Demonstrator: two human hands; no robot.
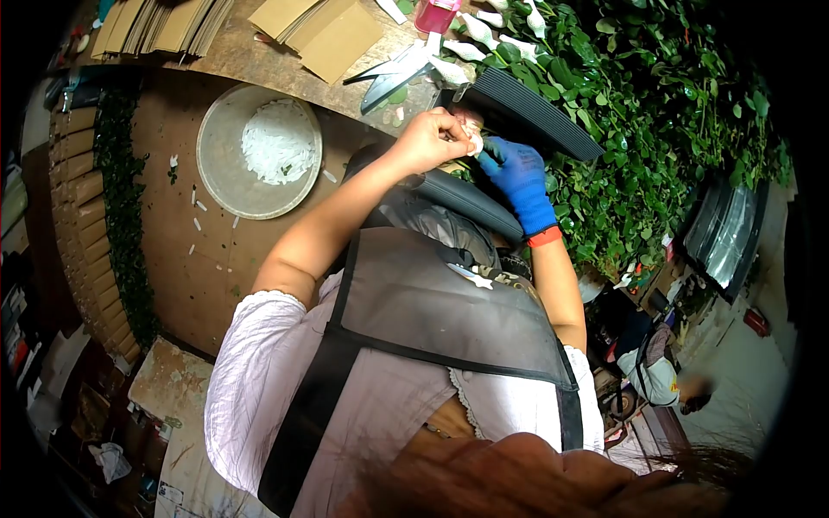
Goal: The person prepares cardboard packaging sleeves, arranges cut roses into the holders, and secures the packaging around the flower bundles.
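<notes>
My bare left hand [433, 141] pinches at a pale pink rose [467, 121], its fingertips against a small white piece near the bloom. Close on the right, my right hand [519, 166] wears a blue knitted glove with a red cuff. Its fingers are closed just below the bloom, around what looks like the stem, which the glove mostly hides. A black ribbed panel [540, 112] stands right behind both hands. On the bench beyond lie a pair of scissors [389, 86] and several flower heads in white sleeves [464, 50].
A large heap of leafy stems [665, 112] fills the right. Brown cardboard pieces [341, 41] and a pink container [436, 15] are on the wooden bench [250, 52]. Below its edge, a round tub [210, 164] holds white strips [278, 142]. Another person [661, 375] is at lower right.
</notes>
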